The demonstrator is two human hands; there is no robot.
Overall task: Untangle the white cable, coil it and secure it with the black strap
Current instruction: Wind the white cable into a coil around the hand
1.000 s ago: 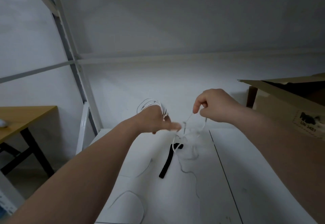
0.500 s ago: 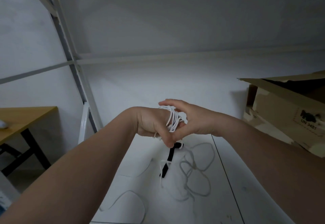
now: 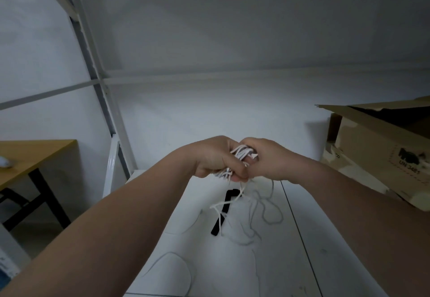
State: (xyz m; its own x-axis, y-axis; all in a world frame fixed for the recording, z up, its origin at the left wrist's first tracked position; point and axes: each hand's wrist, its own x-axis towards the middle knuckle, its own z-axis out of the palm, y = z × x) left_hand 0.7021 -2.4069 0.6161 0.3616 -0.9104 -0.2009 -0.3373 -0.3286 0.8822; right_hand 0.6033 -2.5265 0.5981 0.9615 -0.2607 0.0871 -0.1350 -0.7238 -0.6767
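Two hands meet above the white surface (image 3: 349, 261). The left hand (image 3: 214, 157) has its grip closed round a small bundle of cable (image 3: 240, 153), with the turns lying across its fingers. The right hand (image 3: 270, 160) touches the left, and its grip curls onto the same bundle from the other side. It seems to pinch a strand, though which one I cannot tell. The uncoiled rest hangs from the hands and lies in slack loops (image 3: 270, 213) on the surface. One bright strand crosses the strap (image 3: 217, 226), which lies flat and untouched just below the hands.

The cable looks thin, light and limp, yet probably springy enough for the turns to slide off the fingers if either grip loosens. The best hold is likely a pinch across all the turns at one spot, so the other hand is free to feed in slack. The loops may snag on each other or drag the strap along. The strap looks soft and flat and is likely easiest to lift by one end.

At left, the rack post (image 3: 109, 119) stands close beside the left forearm, and the desk (image 3: 35, 154) is well apart beyond it. The middle of the surface is open toward the person. At right, the box (image 3: 384, 152) stands near the right arm with a flap jutting out above, so wide sweeps that way risk catching it.
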